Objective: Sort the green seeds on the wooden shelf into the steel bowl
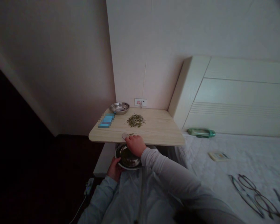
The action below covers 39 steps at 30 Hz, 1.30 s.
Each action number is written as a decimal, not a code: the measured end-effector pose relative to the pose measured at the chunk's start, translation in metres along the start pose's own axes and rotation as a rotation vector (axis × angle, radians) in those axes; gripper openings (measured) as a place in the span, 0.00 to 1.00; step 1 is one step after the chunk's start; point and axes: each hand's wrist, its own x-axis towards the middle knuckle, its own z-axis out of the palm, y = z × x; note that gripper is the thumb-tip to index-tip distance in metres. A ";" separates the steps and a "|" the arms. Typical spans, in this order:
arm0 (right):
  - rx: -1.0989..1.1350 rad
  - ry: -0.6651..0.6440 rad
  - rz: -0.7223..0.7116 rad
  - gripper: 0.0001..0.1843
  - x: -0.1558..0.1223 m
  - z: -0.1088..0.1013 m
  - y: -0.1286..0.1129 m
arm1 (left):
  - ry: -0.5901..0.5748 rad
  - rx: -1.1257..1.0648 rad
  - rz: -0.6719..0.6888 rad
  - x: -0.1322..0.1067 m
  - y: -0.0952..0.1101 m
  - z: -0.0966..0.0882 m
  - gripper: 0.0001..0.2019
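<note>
Greenish grains [135,120] lie in a loose heap in the middle of the wooden table [158,130], and a few strays [131,134] sit right at its near edge. My right hand [135,145] rests curled on that edge beside the strays, with a small pale flat piece [124,136] just at its fingertips. I cannot tell whether the fingers grip it or only touch it. My left hand [114,168] clasps the rim of a steel bowl [127,158] held under the table's lip, directly below the right hand.

To my eye, the step is drawing grains over the edge into the bowl. Doing it well means holding the bowl's rim snug against the underside of the edge so no gap shows, keeping it level, and pulling grains in small, slow strokes, since round grains roll and bounce.

A second steel dish [119,108] and a blue object [106,120] stand at the table's far left, well apart from the heap.
</note>
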 end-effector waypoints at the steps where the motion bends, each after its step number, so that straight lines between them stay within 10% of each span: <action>1: -0.005 0.001 0.008 0.14 0.000 0.000 0.001 | -0.002 0.007 0.002 0.000 0.000 0.000 0.11; 20: -0.011 0.013 0.211 0.14 -0.005 0.001 0.035 | -0.024 0.013 0.018 -0.005 0.004 0.004 0.12; 32: 0.943 0.408 0.596 0.09 -0.008 0.025 0.122 | -0.144 0.045 -0.240 0.005 -0.004 0.027 0.08; 39: 1.023 0.450 0.696 0.13 -0.011 0.043 0.120 | -0.124 0.021 -0.219 0.005 -0.005 0.023 0.07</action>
